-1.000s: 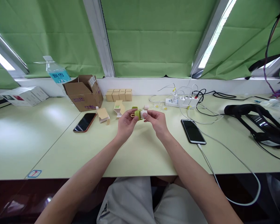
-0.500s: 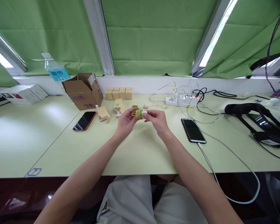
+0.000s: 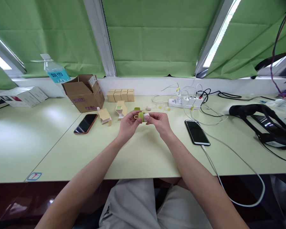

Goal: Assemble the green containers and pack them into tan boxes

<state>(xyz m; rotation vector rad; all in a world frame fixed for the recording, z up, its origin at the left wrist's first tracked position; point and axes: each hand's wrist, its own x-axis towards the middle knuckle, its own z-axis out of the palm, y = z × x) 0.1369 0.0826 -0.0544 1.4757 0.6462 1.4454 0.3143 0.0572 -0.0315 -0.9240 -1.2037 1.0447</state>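
Pinched in the fingers of my left hand [image 3: 129,124] is a small green case-like cover [image 3: 140,117] with a pale loop on its left side. My right hand [image 3: 160,122] grips a small white rounded block [image 3: 146,116], pressed against the right side of the green cover. How far the block sits inside the cover is hidden by my fingers. Just behind my hands lie another green piece [image 3: 137,108] and a small pale pink-white block [image 3: 149,108]. An opened little carton [image 3: 121,110] stands beyond my left hand, with a second opened carton [image 3: 105,116] to its left.
Several small brown boxes [image 3: 120,95] stand in a row near the wall, beside a larger open cardboard box [image 3: 85,95]. A dark phone [image 3: 85,124] lies left. Right are a charging phone [image 3: 196,132], a power strip [image 3: 186,102] with loose cables, and a black headset [image 3: 264,124].
My hands stay in nearly the same place, holding the same two pieces. The white block has turned slightly against the green cover. The whole view has shifted a little.
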